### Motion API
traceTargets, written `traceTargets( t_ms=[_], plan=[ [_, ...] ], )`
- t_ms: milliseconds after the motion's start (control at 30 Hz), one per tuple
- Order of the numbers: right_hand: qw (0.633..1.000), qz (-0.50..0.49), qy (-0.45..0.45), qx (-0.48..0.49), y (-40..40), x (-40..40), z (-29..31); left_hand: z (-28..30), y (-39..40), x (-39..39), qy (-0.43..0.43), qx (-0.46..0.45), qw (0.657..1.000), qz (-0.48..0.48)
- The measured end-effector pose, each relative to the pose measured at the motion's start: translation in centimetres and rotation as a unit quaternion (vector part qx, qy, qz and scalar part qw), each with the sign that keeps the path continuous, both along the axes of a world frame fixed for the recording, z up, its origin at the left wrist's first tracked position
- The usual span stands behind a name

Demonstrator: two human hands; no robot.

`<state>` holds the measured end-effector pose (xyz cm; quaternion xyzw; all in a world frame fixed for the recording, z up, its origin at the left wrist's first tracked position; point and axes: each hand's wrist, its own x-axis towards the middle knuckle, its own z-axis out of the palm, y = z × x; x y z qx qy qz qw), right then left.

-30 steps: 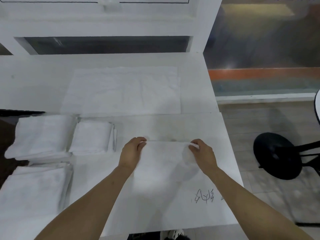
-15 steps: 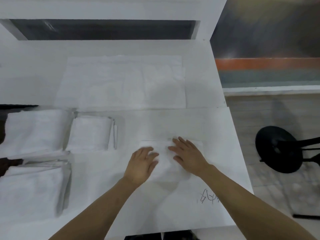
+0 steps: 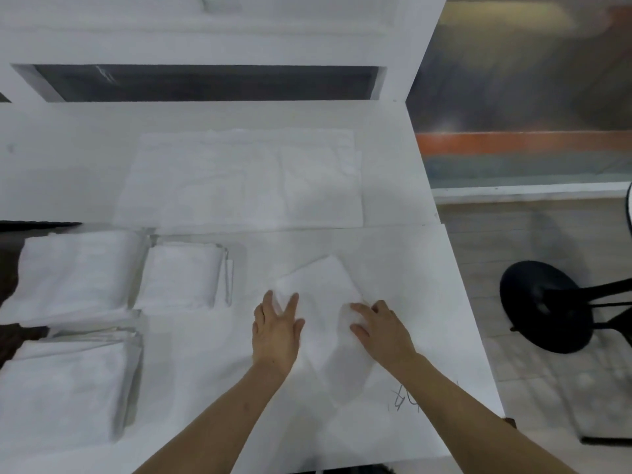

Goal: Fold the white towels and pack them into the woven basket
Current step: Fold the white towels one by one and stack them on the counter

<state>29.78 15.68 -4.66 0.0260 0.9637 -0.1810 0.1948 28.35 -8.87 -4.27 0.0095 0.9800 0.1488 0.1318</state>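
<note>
Folded white towel [image 3: 318, 295], table centre: since half a second ago turned askew, left hand [image 3: 276, 331] flat upon it, right hand [image 3: 381, 328] curling round its edge (basket unseen); folding near done.

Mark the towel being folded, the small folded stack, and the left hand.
towel being folded [image 3: 323, 292]: head view, upper flat face between the hands.
small folded stack [image 3: 183, 277]: head view, centre of top towel.
left hand [image 3: 275, 331]: head view, back of the hand.

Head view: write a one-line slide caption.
Both hands, left and right, press a half-folded white towel on the table beside folded stacks.
</note>
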Motion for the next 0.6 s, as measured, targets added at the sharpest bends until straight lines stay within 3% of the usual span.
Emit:
traceTargets(
  t_ms=[133,300,400,500,600],
  plan=[
    [0.999,-0.022,-0.025,-0.025,0.1,0.5,-0.5,0.9,1.6,-0.8,-0.06,0.149,0.979,0.127],
    [0.995,-0.052,-0.055,-0.064,0.3,-0.1,-0.4,1.3,3.0,-2.3,-0.162,0.32,0.881,0.308],
    [0.983,-0.114,-0.035,-0.137,0.6,-1.0,-0.1,2.6,3.5,-2.3,-0.17,0.389,0.856,0.294],
    [0.946,-0.215,-0.006,-0.242,0.4,-2.4,0.7,5.2,3.8,-1.6,-0.163,0.461,0.842,0.227],
    [0.884,-0.276,-0.03,-0.377,0.4,-3.5,2.2,6.8,3.6,-1.6,-0.231,0.577,0.762,0.18]
  ],
)
